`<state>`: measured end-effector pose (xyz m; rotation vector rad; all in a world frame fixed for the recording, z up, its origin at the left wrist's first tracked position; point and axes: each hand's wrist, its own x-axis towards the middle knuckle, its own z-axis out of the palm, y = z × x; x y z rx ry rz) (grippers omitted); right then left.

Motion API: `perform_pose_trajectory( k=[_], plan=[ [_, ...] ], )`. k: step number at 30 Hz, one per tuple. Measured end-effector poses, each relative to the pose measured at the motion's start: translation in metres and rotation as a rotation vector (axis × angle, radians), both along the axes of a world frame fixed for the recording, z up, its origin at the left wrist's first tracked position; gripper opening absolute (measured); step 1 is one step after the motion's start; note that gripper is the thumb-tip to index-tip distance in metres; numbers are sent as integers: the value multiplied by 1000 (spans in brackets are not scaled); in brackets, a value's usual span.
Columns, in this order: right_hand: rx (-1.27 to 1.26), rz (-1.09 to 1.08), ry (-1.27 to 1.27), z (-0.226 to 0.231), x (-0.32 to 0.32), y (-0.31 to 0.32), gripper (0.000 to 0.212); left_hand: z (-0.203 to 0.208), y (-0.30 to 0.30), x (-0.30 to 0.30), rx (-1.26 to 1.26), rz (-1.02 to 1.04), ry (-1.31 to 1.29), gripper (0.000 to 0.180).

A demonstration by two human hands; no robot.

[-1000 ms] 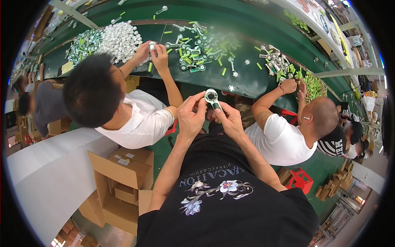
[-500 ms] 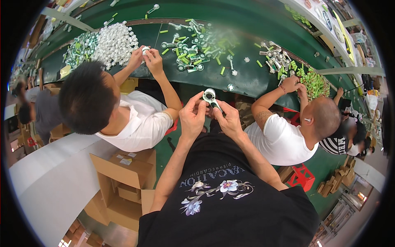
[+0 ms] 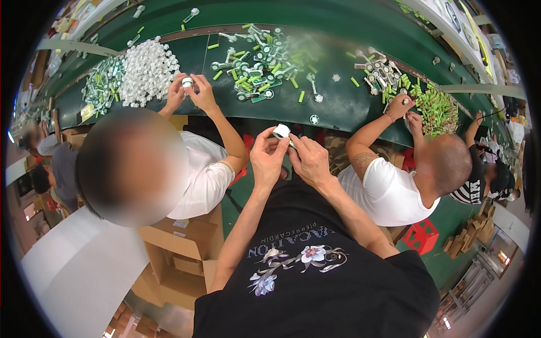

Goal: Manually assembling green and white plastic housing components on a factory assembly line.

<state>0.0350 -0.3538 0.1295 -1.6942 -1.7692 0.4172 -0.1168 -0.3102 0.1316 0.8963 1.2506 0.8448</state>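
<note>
In front of my chest, just off the near edge of the green work table (image 3: 236,110), I hold a small white plastic piece with a round head (image 3: 281,131). My left hand (image 3: 267,159) pinches it by the head from the left. My right hand (image 3: 311,163) is closed around its narrower lower part, which the fingers mostly hide. On the table beyond my hands lies a loose heap of similar round-headed parts (image 3: 259,67), mixed with bright green cylinders (image 3: 302,97). One small white star-marked disc (image 3: 314,119) rests near the edge.
At my left a co-worker (image 3: 191,169) handles a white part beside a pile of white caps (image 3: 149,73). At my right another co-worker (image 3: 389,191) works by a heap of green cylinders (image 3: 431,110). Open cardboard boxes (image 3: 174,248) and a red stool (image 3: 420,236) stand on the floor.
The held piece has been turned, so its white head now shows a different side and its dark handle is mostly covered. My right fingers have moved closer to the head.
</note>
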Motion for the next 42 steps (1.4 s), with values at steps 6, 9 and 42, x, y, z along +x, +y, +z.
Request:
perform_pose_trajectory(
  k=[6, 9, 42],
  plan=[
    [18, -6, 295, -18, 26, 15, 38, -34, 16, -1, -31, 133, -221, 46],
    [-90, -270, 348, -93, 59, 15, 37, -37, 23, -13, -61, 77, -330, 49],
    [-332, 62, 1129, 2, 46, 70, 25, 27, 15, -37, 80, -203, -109, 50]
  ],
)
